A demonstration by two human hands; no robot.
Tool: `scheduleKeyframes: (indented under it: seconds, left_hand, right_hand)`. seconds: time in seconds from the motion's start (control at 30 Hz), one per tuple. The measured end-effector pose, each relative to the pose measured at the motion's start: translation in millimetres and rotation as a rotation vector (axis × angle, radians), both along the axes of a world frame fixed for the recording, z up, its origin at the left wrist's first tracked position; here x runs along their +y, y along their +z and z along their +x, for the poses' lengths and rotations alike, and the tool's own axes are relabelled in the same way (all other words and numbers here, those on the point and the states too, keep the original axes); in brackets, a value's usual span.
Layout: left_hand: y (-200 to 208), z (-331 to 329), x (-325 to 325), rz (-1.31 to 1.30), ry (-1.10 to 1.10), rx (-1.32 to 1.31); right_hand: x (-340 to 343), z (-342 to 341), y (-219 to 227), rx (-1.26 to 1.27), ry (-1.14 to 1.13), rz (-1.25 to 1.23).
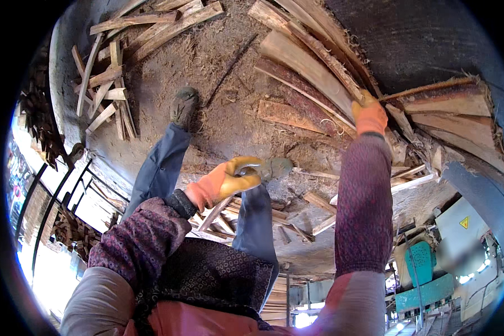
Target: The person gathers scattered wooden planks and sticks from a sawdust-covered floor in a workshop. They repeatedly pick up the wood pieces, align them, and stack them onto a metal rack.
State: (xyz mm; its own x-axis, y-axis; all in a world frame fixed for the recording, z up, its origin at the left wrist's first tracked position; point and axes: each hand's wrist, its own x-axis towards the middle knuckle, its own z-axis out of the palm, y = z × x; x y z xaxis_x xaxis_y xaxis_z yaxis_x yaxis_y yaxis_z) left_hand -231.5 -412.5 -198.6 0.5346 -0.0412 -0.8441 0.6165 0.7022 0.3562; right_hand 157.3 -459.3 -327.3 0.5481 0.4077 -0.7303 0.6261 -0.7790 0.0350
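Observation:
My right hand [369, 115], in an orange and yellow work glove, reaches out to the right. Its fingers are closed round the near end of a long, narrow strip of rough wood [329, 60] with bark on it. Broad, pale wooden slabs [303, 66] lie alongside that strip. In front of my body my left hand [227, 180], gloved alike, holds nothing. Its thumb and fingers are curved with a gap between them, above my right leg and near my shoe [275, 168].
Short wood sticks [115, 84] lie heaped at the far left. More slabs [453, 115] are stacked at the right. Bark shreds and sawdust cover the floor [218, 67], where a thin dark rod [229, 70] lies. Green machinery [423, 269] stands at lower right, black railings [39, 207] at left.

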Motion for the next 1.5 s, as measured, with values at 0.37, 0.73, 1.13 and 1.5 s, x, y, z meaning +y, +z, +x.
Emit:
scheduleKeyframes:
  seconds: [0.37,0.73,1.13,1.5]
  left_hand:
    - [-63.7,-86.5,-6.5,-0.376,0.686,0.123]
    - [-41.2,-74.8,29.4,-0.399,0.73,0.28]
    - [-46.5,-70.7,30.8,-0.257,0.773,0.125]
    - [-53.9,-124.4,76.5,-0.407,1.088,0.226]
  right_hand:
    - [19.7,-165.9,77.6,0.398,-0.163,0.688]
    - [48.5,-33.9,-33.0,-0.112,0.241,-0.286]
    - [23.2,-153.7,54.2,0.85,-0.049,-0.095]
    - [75.1,-188.0,-14.9,0.152,-0.07,0.351]
